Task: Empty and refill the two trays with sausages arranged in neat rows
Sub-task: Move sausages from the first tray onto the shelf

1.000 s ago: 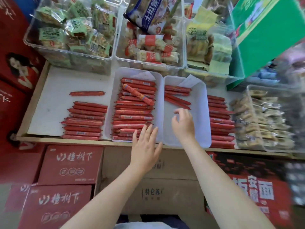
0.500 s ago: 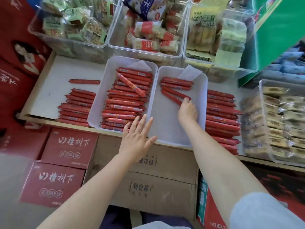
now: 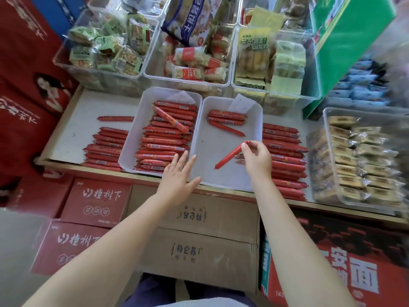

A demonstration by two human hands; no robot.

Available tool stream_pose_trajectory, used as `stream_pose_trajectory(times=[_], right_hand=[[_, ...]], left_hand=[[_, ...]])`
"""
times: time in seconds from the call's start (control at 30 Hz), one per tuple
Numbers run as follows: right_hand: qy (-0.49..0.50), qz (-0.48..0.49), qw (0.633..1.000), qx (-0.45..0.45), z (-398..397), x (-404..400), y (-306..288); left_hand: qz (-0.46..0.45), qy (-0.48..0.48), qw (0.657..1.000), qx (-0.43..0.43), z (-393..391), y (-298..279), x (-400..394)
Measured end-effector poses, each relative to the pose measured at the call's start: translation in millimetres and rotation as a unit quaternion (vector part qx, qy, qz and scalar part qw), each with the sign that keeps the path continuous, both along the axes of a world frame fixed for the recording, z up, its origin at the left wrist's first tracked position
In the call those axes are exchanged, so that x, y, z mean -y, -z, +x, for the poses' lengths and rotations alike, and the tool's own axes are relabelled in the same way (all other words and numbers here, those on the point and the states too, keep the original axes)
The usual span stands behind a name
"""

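A person's right hand (image 3: 256, 158) pinches one red plastic-wrapped sausage (image 3: 231, 154) above the nearly empty right white plastic tray (image 3: 257, 127), while the left hand (image 3: 177, 180), fingers straight, rests at the full left white tray (image 3: 132, 138).

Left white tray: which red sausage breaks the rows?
The red sausage lying diagonally on top of the pile near the far end of the left white plastic tray; the others beneath lie crosswise in parallel rows.
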State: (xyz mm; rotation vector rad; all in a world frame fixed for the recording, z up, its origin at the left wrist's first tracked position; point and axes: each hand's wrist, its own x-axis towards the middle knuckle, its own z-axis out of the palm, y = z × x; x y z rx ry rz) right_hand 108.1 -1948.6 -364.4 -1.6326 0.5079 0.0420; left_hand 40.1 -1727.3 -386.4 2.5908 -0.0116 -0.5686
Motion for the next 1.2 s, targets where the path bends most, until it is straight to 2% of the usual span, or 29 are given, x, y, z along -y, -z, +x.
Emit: stream_pose_trajectory(times=[0.07,0.13,0.2,0.3,0.43,0.5,0.6,0.7,0.8,0.83,0.9,1.03,1.13,1.2], right_hand=[[0.008,0.09,0.996,-0.004,-15,-4,-18],[-0.018,0.152,0.988,-0.023,-29,-16,-30],[-0.056,0.193,0.979,-0.045,-42,-39,-37],[-0.089,0.229,0.968,-0.062,-56,-88,-40],[-0.117,0.203,0.969,-0.074,-60,-156,-30],[-0.133,0.141,0.978,-0.072,-57,-188,-20],[-0.155,-0.07,0.985,-0.034,-48,-233,0],[-0.198,-0.287,0.936,0.044,-39,-268,29],[-0.188,-0.431,0.882,0.032,-36,-286,49],[-0.177,-0.459,0.87,0.03,-37,-288,53],[-0.172,-0.505,0.844,0.043,-40,-289,59],[-0.188,-0.546,0.815,0.043,-40,-289,65],[-0.186,-0.552,0.812,0.038,-38,-291,64],[-0.184,-0.547,0.816,0.035,-38,-294,62]], left_hand=[[-0.079,-0.042,0.994,0.065,-4,-18,4],[-0.097,-0.044,0.982,0.159,-10,-40,8],[-0.096,-0.031,0.971,0.217,-14,-54,5],[-0.134,-0.068,0.967,0.204,-14,-62,-20],[-0.225,-0.148,0.958,0.101,-15,-61,-87],[-0.238,-0.18,0.951,0.08,-16,-57,-132],[-0.218,-0.226,0.945,0.094,-12,-48,-203],[-0.201,-0.237,0.942,0.127,9,-30,-255],[-0.089,-0.196,0.962,0.166,48,-6,-283],[-0.037,-0.174,0.969,0.172,62,1,-287],[0.003,-0.14,0.975,0.174,87,17,-291],[-0.061,-0.127,0.983,0.121,102,54,-288],[-0.086,-0.119,0.986,0.082,94,74,-289],[-0.108,-0.139,0.981,0.088,90,74,-290]])
